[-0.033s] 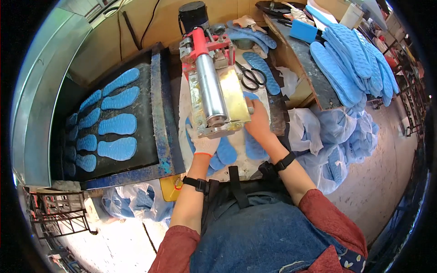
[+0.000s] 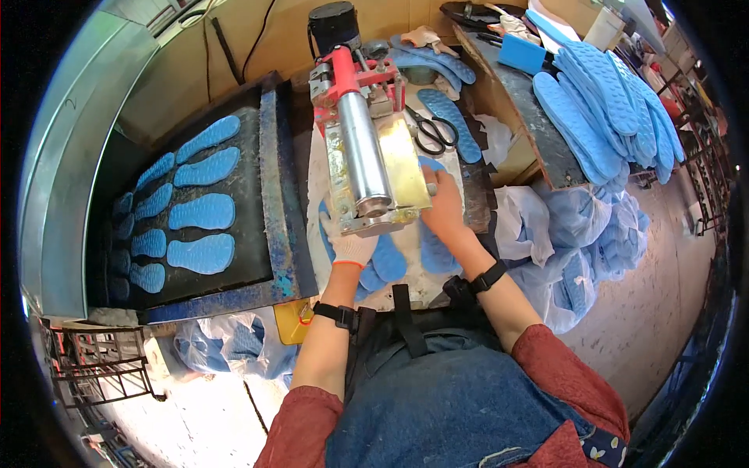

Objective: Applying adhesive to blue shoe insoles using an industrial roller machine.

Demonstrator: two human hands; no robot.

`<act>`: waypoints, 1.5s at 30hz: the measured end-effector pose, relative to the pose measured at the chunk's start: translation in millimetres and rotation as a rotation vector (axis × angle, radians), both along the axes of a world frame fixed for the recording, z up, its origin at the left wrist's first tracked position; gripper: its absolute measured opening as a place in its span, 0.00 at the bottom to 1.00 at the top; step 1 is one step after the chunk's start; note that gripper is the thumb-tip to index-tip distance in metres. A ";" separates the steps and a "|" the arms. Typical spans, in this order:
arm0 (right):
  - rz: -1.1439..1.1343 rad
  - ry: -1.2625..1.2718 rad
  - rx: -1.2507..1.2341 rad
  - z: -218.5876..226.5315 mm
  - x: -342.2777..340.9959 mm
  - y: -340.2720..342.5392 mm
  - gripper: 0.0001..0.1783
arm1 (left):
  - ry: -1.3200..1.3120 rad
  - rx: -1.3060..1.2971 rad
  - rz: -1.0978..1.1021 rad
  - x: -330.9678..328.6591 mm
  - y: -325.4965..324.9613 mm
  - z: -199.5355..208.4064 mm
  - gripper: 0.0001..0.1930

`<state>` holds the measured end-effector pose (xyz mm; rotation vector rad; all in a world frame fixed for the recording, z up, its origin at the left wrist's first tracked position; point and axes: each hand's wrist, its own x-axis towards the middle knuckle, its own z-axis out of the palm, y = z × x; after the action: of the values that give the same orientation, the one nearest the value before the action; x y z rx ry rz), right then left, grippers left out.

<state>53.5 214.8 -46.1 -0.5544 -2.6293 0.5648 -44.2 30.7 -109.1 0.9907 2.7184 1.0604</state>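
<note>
A machine with a shiny steel roller (image 2: 363, 156), a red bracket (image 2: 343, 72) and a brass-coloured plate (image 2: 402, 160) stands in front of me. My left hand (image 2: 353, 248), in a pale knitted glove, reaches under its near left corner; the machine covers most of its fingers. Bare and curled, my right hand (image 2: 446, 209) is at the machine's right side, beside a small metal knob (image 2: 431, 189). What lies inside its fingers is hidden. Blue insoles lie around both hands: one (image 2: 388, 259) between them, another (image 2: 437, 251) under my right wrist.
On the left, rows of blue insoles (image 2: 201, 211) lie on a black bed with a blue frame (image 2: 282, 234). Black scissors (image 2: 431, 132) rest behind my right hand. A side table (image 2: 558, 160) carries stacked insoles (image 2: 601, 93) and a blue box (image 2: 520, 53). Filled plastic bags (image 2: 577, 210) stand below.
</note>
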 end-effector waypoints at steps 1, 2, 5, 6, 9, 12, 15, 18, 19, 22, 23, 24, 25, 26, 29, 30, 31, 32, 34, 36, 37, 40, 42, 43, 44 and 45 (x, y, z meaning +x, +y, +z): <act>0.005 -0.001 0.003 -0.9 0.2 0.9 0.39 | 0.127 -0.274 0.070 1.0 0.3 4.6 0.32; -0.023 0.118 0.133 -1.8 1.2 2.5 0.39 | 0.202 -0.392 0.085 2.5 0.0 9.1 0.32; -0.037 0.196 0.230 -3.7 3.0 9.4 0.38 | 0.215 -0.361 0.086 4.5 1.8 17.6 0.31; -0.032 0.144 0.184 -3.9 2.2 12.3 0.38 | 0.222 -0.345 0.065 4.5 2.0 18.4 0.31; -0.086 0.117 0.014 -0.1 -7.7 21.0 0.37 | 0.184 -0.250 0.068 2.0 2.4 16.4 0.31; -0.072 0.028 -0.150 17.7 -6.2 28.5 0.29 | 0.120 -0.233 0.098 -0.5 1.5 11.3 0.30; -0.149 0.106 -0.499 55.7 21.3 27.6 0.21 | 0.164 -0.291 0.097 -0.6 0.4 7.7 0.30; -0.111 0.311 -0.566 103.5 56.5 2.7 0.20 | 0.208 -0.228 0.093 2.2 0.1 7.0 0.30; 0.023 0.402 -0.382 118.3 63.5 -7.3 0.22 | 0.202 -0.163 0.116 2.9 0.6 7.3 0.30; 0.161 0.356 -0.120 144.4 76.5 -45.8 0.28 | 0.236 -0.304 0.094 3.0 1.0 10.3 0.30; 0.189 0.223 -0.045 147.7 75.8 -56.1 0.31 | 0.189 -0.360 0.079 2.6 0.9 11.9 0.30; 0.180 0.226 -0.048 148.6 72.3 -63.6 0.31 | 0.209 -0.368 0.065 2.4 0.9 13.6 0.30; 0.199 0.238 0.005 147.5 67.6 -70.3 0.33 | 0.204 -0.318 0.057 2.7 0.2 15.4 0.30; 0.223 0.256 0.053 146.0 64.1 -74.8 0.35 | 0.176 -0.294 0.072 3.2 0.2 17.2 0.30; 0.233 0.268 0.092 143.8 61.9 -79.6 0.36 | 0.256 -0.255 0.083 6.2 -0.2 21.9 0.30; 0.228 0.286 0.095 144.6 63.7 -79.0 0.36 | 0.278 -0.249 0.090 7.0 0.3 22.9 0.30; 0.229 0.261 0.093 146.5 66.3 -77.6 0.36 | 0.260 -0.164 0.107 7.5 0.7 23.5 0.30; 0.261 0.225 -0.036 149.1 70.7 -76.3 0.36 | 0.303 -0.071 0.127 8.0 1.2 23.8 0.30; 0.292 0.184 -0.171 154.2 76.8 -71.0 0.36 | 0.276 -0.086 0.130 8.2 1.8 23.4 0.30; 0.430 0.083 -0.338 158.9 78.8 -59.6 0.36 | 0.313 -0.092 0.139 7.4 2.2 22.2 0.30; 0.430 0.081 -0.339 158.5 76.0 -57.5 0.36 | 0.265 -0.163 0.122 6.6 2.3 21.5 0.30; 0.414 0.087 -0.065 155.2 65.8 -53.2 0.33 | 0.203 -0.185 0.096 5.6 2.6 19.6 0.31; 0.362 0.268 0.189 151.4 57.1 -54.3 0.29 | 0.191 -0.138 0.094 5.7 2.5 19.3 0.31; 0.369 0.288 0.186 150.2 53.8 -54.1 0.29 | 0.254 -0.160 0.146 6.5 2.3 19.5 0.31; 0.391 0.315 0.209 149.1 51.4 -54.9 0.27 | 0.265 -0.208 0.190 6.4 1.9 20.1 0.31; 0.412 0.341 0.233 148.5 49.3 -54.9 0.25 | 0.311 -0.191 0.196 6.8 1.7 20.7 0.31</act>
<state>102.8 159.9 102.3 0.1507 -2.4337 0.4147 -37.4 32.4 -88.4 0.9428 3.1501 0.6974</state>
